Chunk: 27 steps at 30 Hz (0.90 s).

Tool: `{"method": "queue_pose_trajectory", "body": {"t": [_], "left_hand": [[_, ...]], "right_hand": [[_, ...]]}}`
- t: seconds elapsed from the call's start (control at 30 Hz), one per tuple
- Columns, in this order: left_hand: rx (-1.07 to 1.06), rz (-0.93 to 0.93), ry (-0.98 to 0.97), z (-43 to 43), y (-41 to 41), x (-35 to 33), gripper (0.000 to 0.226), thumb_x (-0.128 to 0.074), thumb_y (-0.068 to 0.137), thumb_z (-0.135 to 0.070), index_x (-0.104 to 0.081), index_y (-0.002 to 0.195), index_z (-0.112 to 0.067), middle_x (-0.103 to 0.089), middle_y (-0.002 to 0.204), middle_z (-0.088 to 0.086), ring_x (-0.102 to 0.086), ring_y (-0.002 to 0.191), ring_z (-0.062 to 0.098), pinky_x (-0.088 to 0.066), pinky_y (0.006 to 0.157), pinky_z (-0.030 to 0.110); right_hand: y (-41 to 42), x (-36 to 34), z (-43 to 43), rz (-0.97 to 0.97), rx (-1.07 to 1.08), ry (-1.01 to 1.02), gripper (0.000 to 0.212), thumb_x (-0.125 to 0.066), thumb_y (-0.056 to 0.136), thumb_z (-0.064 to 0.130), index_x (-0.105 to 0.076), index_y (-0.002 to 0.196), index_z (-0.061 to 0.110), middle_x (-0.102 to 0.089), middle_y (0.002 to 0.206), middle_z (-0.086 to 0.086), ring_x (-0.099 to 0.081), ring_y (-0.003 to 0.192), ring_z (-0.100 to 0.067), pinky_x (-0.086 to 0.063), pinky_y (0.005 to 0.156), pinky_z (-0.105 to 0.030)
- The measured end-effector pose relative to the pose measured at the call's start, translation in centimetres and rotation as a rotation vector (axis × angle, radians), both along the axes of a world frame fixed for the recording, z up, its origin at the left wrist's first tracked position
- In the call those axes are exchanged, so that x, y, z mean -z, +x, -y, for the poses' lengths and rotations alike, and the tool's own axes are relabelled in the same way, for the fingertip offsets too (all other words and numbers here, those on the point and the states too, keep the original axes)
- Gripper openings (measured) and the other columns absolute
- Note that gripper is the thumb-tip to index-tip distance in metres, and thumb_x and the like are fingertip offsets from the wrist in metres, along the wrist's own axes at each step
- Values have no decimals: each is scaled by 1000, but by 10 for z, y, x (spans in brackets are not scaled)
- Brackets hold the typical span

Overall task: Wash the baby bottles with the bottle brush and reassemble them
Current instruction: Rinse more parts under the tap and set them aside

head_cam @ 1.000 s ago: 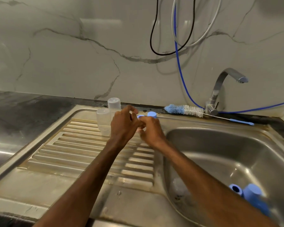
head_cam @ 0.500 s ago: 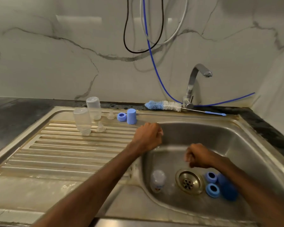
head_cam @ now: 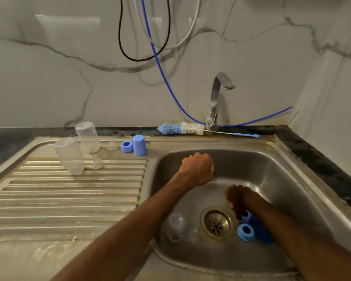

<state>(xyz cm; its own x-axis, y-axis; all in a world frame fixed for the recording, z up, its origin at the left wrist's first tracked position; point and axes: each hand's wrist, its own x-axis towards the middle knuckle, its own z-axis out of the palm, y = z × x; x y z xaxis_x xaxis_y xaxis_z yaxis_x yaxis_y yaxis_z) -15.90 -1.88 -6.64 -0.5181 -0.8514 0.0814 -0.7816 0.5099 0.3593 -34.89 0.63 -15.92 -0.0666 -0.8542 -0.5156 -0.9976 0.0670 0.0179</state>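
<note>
Reaching into sink point(head_cam: 282, 179), lower right of frame: right hand point(head_cam: 238, 199) points fingers down at blue ring point(head_cam: 245, 217) beside drain point(head_cam: 217, 223); cannot tell if grip has it. Left hand point(head_cam: 197, 169) hangs over basin, mid frame, wrist bent, grip curled tight, nothing inside. Clear bottles point(head_cam: 69, 156) stand upside down on ribbed surface point(head_cam: 69, 199), left, likely to drip dry. Third bottle point(head_cam: 175, 224) lies in basin, likely waiting for wash. Bottle brush point(head_cam: 182, 128) rests by tap point(head_cam: 215, 102).

Forearms point(head_cam: 130, 226) bare; left hand point(head_cam: 197, 169) bare; right hand point(head_cam: 238, 197), shadowed, apparently bare.
</note>
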Motion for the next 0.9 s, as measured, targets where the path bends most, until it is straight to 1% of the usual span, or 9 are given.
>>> {"method": "queue_pose_trajectory", "body": {"t": [0.07,0.1,0.23,0.33,0.4,0.57,0.7,0.8,0.9], "left_hand": [[-7,9,-15,3,-3,2,9,-64,85,-15,-71,90,-20,-71,100,2,-67,90,25,-56,89,47],[-12,5,-28,5,-5,2,9,-64,86,-15,-70,92,-18,-71,100,4,-66,91,26,-56,88,46],[-3,-49,-165,24,-15,-4,35,-62,90,-13,-54,124,-10,-59,125,14,-56,113,31,-51,91,45],[40,14,-425,50,-29,-10,73,-67,77,-5,-40,146,-5,-42,147,18,-43,131,34,-46,105,47],[34,91,-575,66,-36,-19,79,-63,76,-2,-37,151,-4,-39,151,19,-40,136,36,-43,107,46],[24,227,-846,94,-34,-28,70,-61,78,3,-45,146,-10,-49,143,14,-51,124,30,-46,99,44],[21,348,-986,100,-27,-33,59,-51,85,-6,-47,143,-19,-40,154,16,-47,131,31,-41,104,48],[-31,391,-969,103,-26,-38,69,-75,78,-14,-49,139,-28,-39,155,14,-45,133,30,-37,106,51],[-66,428,-941,97,-25,-36,76,-75,81,-15,-41,147,-28,-29,162,17,-38,142,33,-34,112,53]], "right_hand": [[1,-5,7,47,40,17,62,-87,75,17,-57,129,14,-55,134,-8,-59,119,-21,-50,92,-28],[3,-10,7,65,-5,-3,65,-88,73,17,-56,130,15,-54,134,-6,-58,120,-20,-49,93,-28],[-5,-19,18,290,-42,-336,37,-82,80,25,-69,114,25,-66,119,2,-65,111,-16,-48,88,-23],[-8,-28,28,773,107,-626,30,-80,85,17,-73,114,12,-76,103,-6,-72,96,-21,-55,93,-36],[-3,-39,31,965,192,-707,25,-75,90,12,-73,114,7,-78,93,-7,-74,89,-19,-57,93,-40],[16,-54,35,1216,365,-649,20,-66,97,14,-69,116,11,-74,96,-4,-69,84,-15,-57,67,-26],[19,-55,33,1362,455,-574,21,-65,97,10,-68,118,7,-71,105,-10,-71,89,-22,-62,74,-36],[19,-56,31,1378,458,-565,22,-66,96,8,-68,118,5,-71,108,-13,-70,93,-24,-62,74,-32],[20,-57,29,1373,457,-546,24,-66,96,7,-68,119,3,-70,109,-14,-70,95,-25,-61,73,-31]]}}
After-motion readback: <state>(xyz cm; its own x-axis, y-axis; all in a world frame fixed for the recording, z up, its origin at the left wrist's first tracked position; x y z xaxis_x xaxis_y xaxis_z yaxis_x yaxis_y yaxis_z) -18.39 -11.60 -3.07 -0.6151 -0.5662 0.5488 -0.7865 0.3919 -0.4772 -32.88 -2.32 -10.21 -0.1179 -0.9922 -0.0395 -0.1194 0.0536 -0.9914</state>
